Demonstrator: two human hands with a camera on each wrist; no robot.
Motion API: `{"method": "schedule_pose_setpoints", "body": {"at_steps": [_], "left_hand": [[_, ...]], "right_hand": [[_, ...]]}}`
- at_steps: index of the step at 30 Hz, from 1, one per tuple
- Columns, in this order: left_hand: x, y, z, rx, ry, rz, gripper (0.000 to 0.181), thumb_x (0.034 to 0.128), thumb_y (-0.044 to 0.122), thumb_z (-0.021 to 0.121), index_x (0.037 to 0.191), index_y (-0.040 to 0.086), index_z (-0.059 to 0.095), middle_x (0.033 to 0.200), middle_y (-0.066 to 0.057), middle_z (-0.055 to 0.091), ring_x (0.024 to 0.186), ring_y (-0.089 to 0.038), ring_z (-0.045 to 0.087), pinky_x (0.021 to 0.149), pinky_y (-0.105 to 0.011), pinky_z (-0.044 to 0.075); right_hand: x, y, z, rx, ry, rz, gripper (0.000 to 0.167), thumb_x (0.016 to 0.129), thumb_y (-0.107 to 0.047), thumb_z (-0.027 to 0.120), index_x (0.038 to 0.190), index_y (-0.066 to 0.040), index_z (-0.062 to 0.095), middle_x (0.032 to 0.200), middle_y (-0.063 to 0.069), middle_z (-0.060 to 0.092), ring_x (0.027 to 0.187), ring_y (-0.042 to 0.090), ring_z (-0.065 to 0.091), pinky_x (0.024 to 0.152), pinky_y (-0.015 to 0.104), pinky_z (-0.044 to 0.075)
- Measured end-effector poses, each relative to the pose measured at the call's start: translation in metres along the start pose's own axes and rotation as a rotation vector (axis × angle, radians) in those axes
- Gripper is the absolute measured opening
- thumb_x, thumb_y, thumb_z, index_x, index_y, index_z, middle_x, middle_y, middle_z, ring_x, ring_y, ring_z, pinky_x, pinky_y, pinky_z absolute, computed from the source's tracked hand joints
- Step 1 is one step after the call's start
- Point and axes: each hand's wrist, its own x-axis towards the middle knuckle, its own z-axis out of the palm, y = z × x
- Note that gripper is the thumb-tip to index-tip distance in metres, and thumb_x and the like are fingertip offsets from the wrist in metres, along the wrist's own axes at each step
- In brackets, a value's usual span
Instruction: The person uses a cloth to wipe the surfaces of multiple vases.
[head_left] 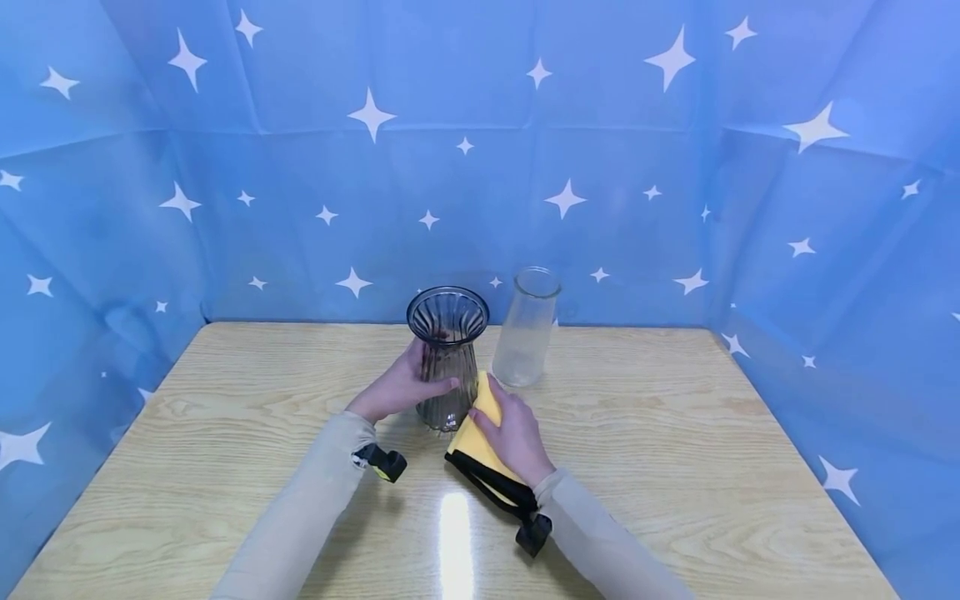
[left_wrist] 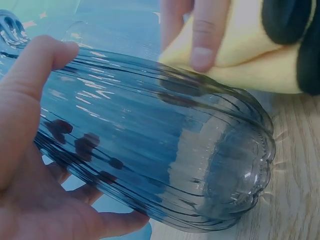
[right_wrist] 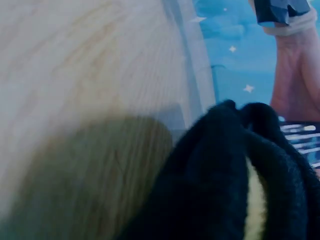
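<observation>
A smoky grey, ribbed glass vase with a flared rim stands roughly upright near the table's middle; whether its base touches the tabletop is hard to tell. My left hand grips it from the left, thumb across the near side and fingers behind, as seen through the glass in the left wrist view. A folded yellow cloth with black edging is pinched in my right hand. In the left wrist view the cloth lies against the vase's side. Its black edge fills much of the right wrist view.
Just behind and right of the grey vase stands a clear, frosted-looking glass vase. The light wood table ends at a blue curtain with white stars, at the back and both sides. A bright reflection lies on the tabletop in front.
</observation>
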Motion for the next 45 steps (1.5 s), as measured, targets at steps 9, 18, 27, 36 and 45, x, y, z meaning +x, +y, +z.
{"method": "schedule_pose_setpoints", "body": {"at_steps": [9,18,27,36,45], "left_hand": [[-0.001,-0.001,-0.002,0.014,0.025,-0.016,0.085,0.084,0.01,0.075,0.149,0.013,0.02,0.146,-0.017,0.036,0.132,-0.033,0.038,0.11,-0.049,0.029],[-0.003,-0.001,-0.002,0.018,0.038,-0.029,0.085,0.0847,0.006,0.073,0.15,0.01,0.018,0.147,-0.019,0.035,0.133,-0.035,0.036,0.11,-0.049,0.028],[-0.002,-0.001,-0.003,0.05,0.044,-0.013,0.085,0.0841,0.009,0.075,0.149,0.011,0.02,0.146,-0.018,0.036,0.133,-0.033,0.037,0.11,-0.049,0.028],[-0.002,0.0,0.001,0.058,0.043,0.016,0.086,0.0824,0.011,0.077,0.149,0.016,0.022,0.144,-0.014,0.039,0.13,-0.032,0.042,0.108,-0.048,0.033],[0.003,-0.001,0.004,0.04,0.015,0.021,0.088,0.0839,0.01,0.075,0.15,0.018,0.019,0.145,-0.013,0.036,0.13,-0.03,0.04,0.108,-0.047,0.033]], "right_hand": [[0.01,-0.002,-0.01,-0.053,-0.226,0.036,0.059,0.094,-0.019,0.062,0.136,0.016,0.041,0.089,0.025,0.064,0.079,0.036,0.063,0.088,0.05,0.049],[0.025,0.012,-0.014,-0.041,-0.443,0.072,0.06,0.093,-0.034,0.062,0.123,0.017,0.053,0.112,0.03,0.061,0.099,0.039,0.062,0.088,0.045,0.051],[0.022,0.016,-0.016,0.245,-0.4,0.291,0.065,0.093,-0.032,0.064,0.138,0.009,0.044,0.135,0.024,0.05,0.126,0.038,0.045,0.105,0.048,0.036],[0.012,0.005,-0.023,0.329,-0.235,0.169,0.065,0.094,-0.023,0.061,0.15,-0.004,0.032,0.14,0.021,0.047,0.118,0.037,0.051,0.106,0.05,0.035],[0.023,-0.024,-0.047,0.32,-0.067,-0.004,0.062,0.092,-0.017,0.063,0.149,-0.01,0.038,0.135,0.015,0.052,0.105,0.029,0.058,0.09,0.045,0.048]]}}
